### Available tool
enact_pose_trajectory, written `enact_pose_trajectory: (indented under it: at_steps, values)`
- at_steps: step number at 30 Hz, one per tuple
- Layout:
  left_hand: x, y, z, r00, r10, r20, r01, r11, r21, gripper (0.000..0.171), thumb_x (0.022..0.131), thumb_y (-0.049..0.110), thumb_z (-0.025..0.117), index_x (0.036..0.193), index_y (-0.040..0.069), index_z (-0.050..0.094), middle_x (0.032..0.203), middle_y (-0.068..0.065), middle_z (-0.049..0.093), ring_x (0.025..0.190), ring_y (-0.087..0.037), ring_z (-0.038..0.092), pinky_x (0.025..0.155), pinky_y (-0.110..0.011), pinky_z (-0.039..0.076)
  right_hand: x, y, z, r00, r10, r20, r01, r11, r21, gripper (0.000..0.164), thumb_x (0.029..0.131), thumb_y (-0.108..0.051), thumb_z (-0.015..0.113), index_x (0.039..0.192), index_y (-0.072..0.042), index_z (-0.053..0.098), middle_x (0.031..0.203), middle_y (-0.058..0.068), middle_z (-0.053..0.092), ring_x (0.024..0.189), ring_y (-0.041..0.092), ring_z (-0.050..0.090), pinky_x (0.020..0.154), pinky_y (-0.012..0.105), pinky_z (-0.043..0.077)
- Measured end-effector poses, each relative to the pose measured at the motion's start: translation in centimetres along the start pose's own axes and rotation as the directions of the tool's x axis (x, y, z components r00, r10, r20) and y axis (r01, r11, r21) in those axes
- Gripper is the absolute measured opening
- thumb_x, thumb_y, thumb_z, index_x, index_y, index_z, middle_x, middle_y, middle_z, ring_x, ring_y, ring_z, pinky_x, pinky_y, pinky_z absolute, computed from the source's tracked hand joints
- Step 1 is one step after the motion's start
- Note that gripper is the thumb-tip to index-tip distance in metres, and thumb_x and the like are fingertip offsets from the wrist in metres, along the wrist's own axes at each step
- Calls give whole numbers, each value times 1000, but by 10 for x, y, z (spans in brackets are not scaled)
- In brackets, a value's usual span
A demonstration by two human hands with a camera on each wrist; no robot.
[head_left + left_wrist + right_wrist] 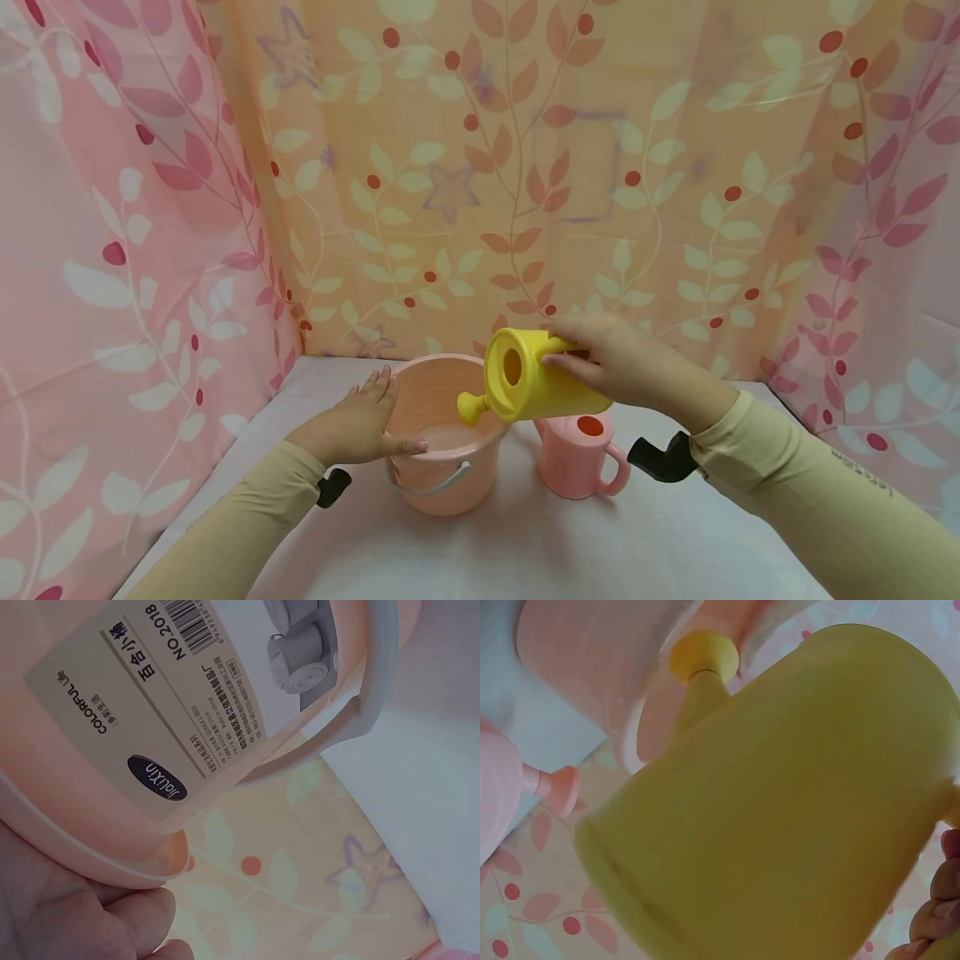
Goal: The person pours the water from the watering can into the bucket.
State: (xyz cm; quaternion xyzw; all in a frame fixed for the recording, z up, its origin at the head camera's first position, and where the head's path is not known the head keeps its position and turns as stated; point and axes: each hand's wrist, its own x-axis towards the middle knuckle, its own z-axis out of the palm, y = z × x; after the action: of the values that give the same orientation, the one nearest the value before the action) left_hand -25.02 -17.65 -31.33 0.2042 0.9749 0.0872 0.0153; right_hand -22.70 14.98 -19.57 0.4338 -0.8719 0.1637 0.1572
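Note:
A yellow watering can (517, 408) is tipped to the left in my right hand (633, 362), whose fingers grip its handle. The can's round sprinkler head (471, 407) hangs over the opening of a peach bucket (450, 493). My left hand (356, 425) rests on the bucket's left rim, fingers extended and thumb spread along the front edge. In the left wrist view, a printed label (169, 697) shows on the bucket's side. The right wrist view is mostly filled by the yellow can's body (780, 802), with some fingers at the lower right.
A pink watering can (573, 467) stands upright on the white cloth (525, 550), right of the bucket and partly behind the yellow can. Leaf-patterned curtains (660, 208) close in the back and both sides. Black wrist mounts (663, 458) stick out from the sleeves.

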Motion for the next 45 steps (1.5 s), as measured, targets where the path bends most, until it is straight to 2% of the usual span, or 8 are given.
enact_pose_trajectory:
  at_steps: [17,25,45]
  values:
    - [-1,0,0,1000,1,9,-1,1000,7,118,71,79,43,141,-12,14,147,-30,7,136,-41,7,107,-57,12,6,-2,-4,999,-47,3,47,997,-66,18,84,-22,66,79,-15,50,68,-6,44,65,9,44,56,24,41]
    - [0,1,-1,1000,3,6,-3,1000,0,114,74,74,48,140,-13,15,147,-30,8,136,-43,8,106,-58,12,10,-5,-6,996,-83,9,84,993,-78,17,83,-23,67,80,-15,53,70,-6,47,67,10,44,57,24,42]
    - [-1,1,-1,1000,-1,5,1,1000,-6,116,73,76,47,141,-12,14,147,-30,7,136,-42,8,106,-57,12,15,-4,-11,988,-151,8,151,981,-120,17,82,-21,70,81,-14,55,72,-7,49,67,10,46,57,23,43]
